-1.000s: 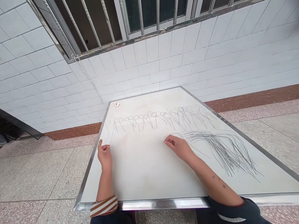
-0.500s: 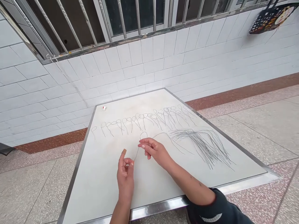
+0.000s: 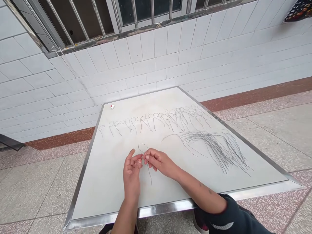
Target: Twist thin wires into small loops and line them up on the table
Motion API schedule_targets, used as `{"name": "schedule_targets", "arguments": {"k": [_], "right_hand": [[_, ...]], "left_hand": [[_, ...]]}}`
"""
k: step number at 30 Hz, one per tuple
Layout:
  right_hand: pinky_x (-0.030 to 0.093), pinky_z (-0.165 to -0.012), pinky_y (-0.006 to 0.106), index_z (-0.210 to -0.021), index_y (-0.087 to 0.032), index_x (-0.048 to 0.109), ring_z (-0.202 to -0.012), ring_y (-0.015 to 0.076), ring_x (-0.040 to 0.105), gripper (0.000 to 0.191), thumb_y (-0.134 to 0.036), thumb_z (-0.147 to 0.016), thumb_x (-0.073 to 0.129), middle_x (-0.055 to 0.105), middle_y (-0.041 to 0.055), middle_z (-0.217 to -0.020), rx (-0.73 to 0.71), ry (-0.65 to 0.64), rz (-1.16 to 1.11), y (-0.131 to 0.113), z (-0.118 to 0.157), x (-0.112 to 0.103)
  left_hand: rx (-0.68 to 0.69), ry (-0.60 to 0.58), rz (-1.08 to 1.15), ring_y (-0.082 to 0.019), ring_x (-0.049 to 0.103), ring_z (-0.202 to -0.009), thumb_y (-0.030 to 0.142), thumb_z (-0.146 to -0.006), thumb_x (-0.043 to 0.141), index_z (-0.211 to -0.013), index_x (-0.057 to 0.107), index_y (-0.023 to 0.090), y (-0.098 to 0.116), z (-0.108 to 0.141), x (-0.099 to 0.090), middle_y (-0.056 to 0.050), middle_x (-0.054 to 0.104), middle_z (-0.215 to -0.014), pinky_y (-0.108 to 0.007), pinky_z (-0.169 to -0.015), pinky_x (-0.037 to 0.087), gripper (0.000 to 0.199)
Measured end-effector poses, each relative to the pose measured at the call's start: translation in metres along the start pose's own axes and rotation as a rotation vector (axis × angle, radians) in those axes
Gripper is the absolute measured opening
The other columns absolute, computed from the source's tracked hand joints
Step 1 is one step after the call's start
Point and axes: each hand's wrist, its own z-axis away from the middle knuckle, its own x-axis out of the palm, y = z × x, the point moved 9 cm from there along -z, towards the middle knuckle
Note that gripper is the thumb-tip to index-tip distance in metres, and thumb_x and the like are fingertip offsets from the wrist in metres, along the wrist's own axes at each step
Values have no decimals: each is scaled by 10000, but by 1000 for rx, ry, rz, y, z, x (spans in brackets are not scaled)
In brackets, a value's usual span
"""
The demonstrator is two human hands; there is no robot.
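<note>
A thin dark wire (image 3: 149, 172) has a round loop at its upper end, and its tail hangs down toward the table's near edge. My right hand (image 3: 156, 160) pinches the wire just below the loop. Close beside it on the left, my left hand (image 3: 133, 165) has its thumb and index finger near together, almost touching the right fingertips; whether wire lies between them is too small to tell. Beyond the hands lies a row of looped wires (image 3: 152, 119). To the right rests a bundle of loose wires (image 3: 216, 146).
The white table (image 3: 107, 195) has a metal rim. A small red and white object (image 3: 112, 106) sits at its far left corner. Behind stand a tiled wall (image 3: 146, 73) and a barred window. A patterned bag (image 3: 298, 11) hangs at the upper right.
My hands have come together. The wire's loop now shows fully left of my right fingers, and its tail hangs below them instead of running to my left hand. The view has shifted slightly.
</note>
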Motion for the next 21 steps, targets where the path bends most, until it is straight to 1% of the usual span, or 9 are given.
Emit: {"name": "schedule_targets", "arguments": {"k": [3,7,10,14,17,21], "right_hand": [[405,-512,210,-897,-197,551,-671,105,524,214,-384,-929,453,597,14,-836,3,-102,-22,6,2,15],[409,-525,214,-889,-193,545,-680,108,520,219,-385,-932,450,591,13,-819,11,-174,-23,11,3,25],[409,-532,219,-873,-189,533,-675,107,514,224,-391,-930,454,593,14,-818,22,-166,-13,14,2,25],[404,-544,227,-939,-207,502,-676,115,516,192,-396,-905,506,587,0,-787,45,-109,-8,18,1,21],[386,-562,234,-1006,-235,479,-672,118,496,174,-378,-910,500,578,-18,-764,40,-73,31,19,1,18],[344,-565,238,-1085,-267,476,-601,98,404,178,-342,-924,475,555,-36,-776,7,-32,111,20,0,15]], "left_hand": [[-38,39,141,-204,570,-1083,320,-775,688,-1268,517,231,-7,-4,-6,-80,661,-1065,-356,-929,409,530],[-66,90,200,-190,617,-986,283,-720,739,-1185,589,214,-13,-5,-12,-39,685,-874,-358,-916,426,494],[-28,114,184,-164,628,-911,273,-717,740,-1159,606,212,-8,-5,-15,-6,670,-788,-342,-914,425,466],[35,125,116,-138,610,-880,271,-764,701,-1193,580,231,1,-2,-17,17,642,-780,-316,-916,417,448],[61,83,69,-132,597,-872,271,-785,680,-1207,572,236,6,-1,-14,24,622,-768,-309,-925,410,437],[83,37,48,-125,582,-832,273,-801,661,-1204,573,237,9,0,-10,29,601,-750,-318,-935,407,414]]}}
